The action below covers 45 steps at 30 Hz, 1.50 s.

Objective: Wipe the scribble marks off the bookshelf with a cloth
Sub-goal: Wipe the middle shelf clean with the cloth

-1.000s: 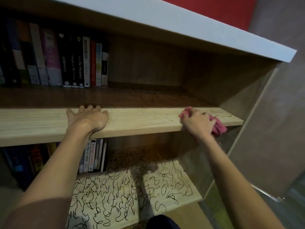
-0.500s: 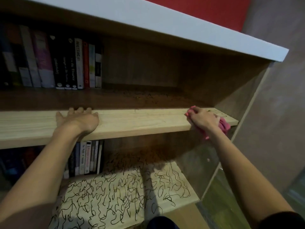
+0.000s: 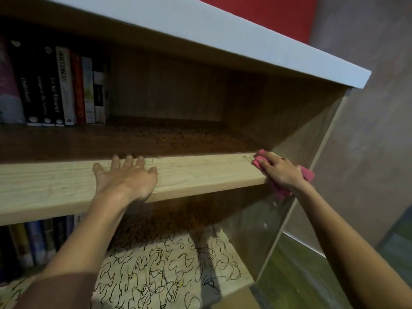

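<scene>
Left hand: you have it spread flat on the middle shelf.
Right hand: your fingers grip the pink cloth at that shelf's right end.

The left hand lies flat, fingers spread, on the front of the middle shelf. At the shelf's right end the right hand grips a pink cloth against the wood, just beside faint black scribble marks. Dense scribbles cover the lower shelf. Upright books stand at upper left.
</scene>
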Each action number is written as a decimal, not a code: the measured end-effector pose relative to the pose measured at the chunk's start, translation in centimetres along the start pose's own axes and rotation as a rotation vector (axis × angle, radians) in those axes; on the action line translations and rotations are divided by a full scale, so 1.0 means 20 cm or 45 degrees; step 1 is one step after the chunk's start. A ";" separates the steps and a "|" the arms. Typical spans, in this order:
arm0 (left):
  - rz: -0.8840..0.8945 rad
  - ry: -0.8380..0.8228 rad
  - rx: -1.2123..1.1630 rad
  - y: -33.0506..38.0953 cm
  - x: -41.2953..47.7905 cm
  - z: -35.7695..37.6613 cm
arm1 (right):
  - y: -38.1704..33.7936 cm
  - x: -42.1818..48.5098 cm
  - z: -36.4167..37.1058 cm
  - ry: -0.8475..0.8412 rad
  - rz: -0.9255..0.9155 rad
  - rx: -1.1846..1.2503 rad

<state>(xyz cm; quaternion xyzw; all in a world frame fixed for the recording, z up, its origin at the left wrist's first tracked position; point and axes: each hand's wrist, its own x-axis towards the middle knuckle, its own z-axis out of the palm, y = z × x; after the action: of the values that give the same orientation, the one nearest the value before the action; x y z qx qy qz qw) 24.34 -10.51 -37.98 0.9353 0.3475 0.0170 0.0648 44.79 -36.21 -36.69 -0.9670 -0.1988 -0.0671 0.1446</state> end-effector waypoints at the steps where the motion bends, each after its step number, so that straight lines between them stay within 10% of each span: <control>1: -0.008 -0.009 -0.001 0.01 0.00 0.00 | 0.02 0.08 -0.01 -0.015 0.080 -0.017; 12: -0.153 -0.063 0.030 0.09 0.09 -0.03 | -0.36 -0.10 0.08 -0.206 -0.587 -0.049; 21: -0.167 -0.071 0.017 0.11 0.09 -0.02 | -0.16 0.39 0.07 -0.197 0.050 -0.056; 30: -0.148 -0.065 0.013 0.08 0.09 -0.03 | -0.41 -0.14 0.08 -0.304 -0.752 -0.016; 39: -0.189 -0.075 0.033 0.11 0.11 -0.03 | -0.16 0.47 0.08 -0.274 0.037 -0.008; 45: -0.174 -0.073 0.025 0.09 0.08 -0.03 | -0.66 0.08 0.18 -0.365 -0.682 -0.071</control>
<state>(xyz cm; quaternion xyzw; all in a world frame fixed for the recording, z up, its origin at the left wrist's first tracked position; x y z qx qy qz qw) 26.79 -10.74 -37.17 0.9101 0.4087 -0.0176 0.0664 41.18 -22.90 -36.49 -0.8834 -0.4631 0.0290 0.0657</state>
